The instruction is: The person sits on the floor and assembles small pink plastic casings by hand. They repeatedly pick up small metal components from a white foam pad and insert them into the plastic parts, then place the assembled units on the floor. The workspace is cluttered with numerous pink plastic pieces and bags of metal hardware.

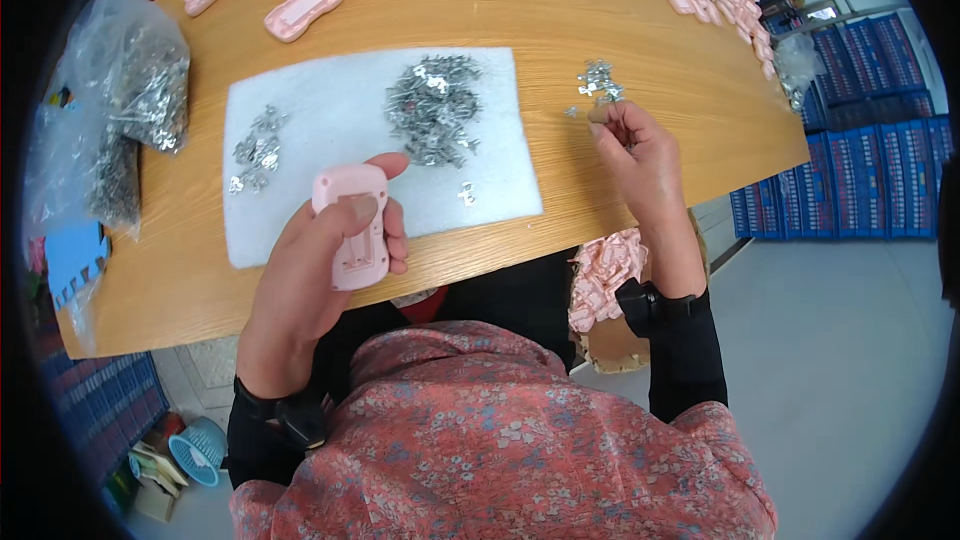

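Observation:
My left hand (290, 275) is closed around a pink plastic casing (340, 186) with rounded ends and a recessed battery compartment. Its thumb presses on the casing's face, and the fingers wrap the far side. On the right, my right hand (648, 162) pinches thumb and fingers together beside a small pile of shiny metal clips (598, 78) on the bare wood. A tan cover seems to sit on one fingertip; anything in the pinch is hidden. A white padded sheet (325, 90) carries a large heap of metal pieces (435, 112), a smaller cluster (262, 145) and a few loose clips (467, 193).
Many pink casings (300, 12) line the wooden table's (580, 185) far side. Clear bags of metal parts (150, 80) stand at left. Below the near edge, a box holds pink pieces (603, 275). Blue stacks (850, 180) stand at right, a blue basket (200, 450) on the floor at left.

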The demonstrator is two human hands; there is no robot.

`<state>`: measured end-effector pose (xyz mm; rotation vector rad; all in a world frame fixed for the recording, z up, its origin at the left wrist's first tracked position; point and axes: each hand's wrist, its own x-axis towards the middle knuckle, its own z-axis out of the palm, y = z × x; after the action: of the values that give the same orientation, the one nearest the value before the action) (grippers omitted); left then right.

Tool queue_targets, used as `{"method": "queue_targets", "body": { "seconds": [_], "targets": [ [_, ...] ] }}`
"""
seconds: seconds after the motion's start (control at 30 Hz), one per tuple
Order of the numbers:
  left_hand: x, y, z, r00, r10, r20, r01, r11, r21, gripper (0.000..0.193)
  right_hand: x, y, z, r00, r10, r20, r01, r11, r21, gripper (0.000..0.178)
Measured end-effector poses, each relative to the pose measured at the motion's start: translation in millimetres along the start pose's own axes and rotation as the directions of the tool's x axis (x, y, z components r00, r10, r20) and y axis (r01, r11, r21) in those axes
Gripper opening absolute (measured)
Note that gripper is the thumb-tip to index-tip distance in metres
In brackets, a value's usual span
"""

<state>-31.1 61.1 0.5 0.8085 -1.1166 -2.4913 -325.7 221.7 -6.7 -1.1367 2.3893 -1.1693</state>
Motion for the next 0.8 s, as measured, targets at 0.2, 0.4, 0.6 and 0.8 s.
{"method": "queue_targets", "body": {
  "seconds": [0.2,0.4,0.6,0.8],
  "targets": [
    [10,-7,5,1.000,-0.006,-0.003,0.006,0.998,0.056,0.060,8,18,-2,0.998,-0.046,-0.032,0.042,0.991,-0.124,0.018],
    [10,-7,5,1.000,-0.005,0.015,0.005,1.000,-0.023,0.060,31,17,13,0.941,-0.332,0.062,0.330,0.863,-0.382,0.015],
    [15,-4,2,0.986,-0.061,0.155,0.096,0.967,-0.236,0.062,4,-43,25,0.986,-0.055,0.158,0.025,0.983,0.182,0.011],
    [15,-2,17,0.998,0.065,0.008,-0.065,0.995,-0.078,0.055,-21,-96,58,0.915,-0.308,0.259,0.235,0.931,0.279,0.013]
  ]
}}
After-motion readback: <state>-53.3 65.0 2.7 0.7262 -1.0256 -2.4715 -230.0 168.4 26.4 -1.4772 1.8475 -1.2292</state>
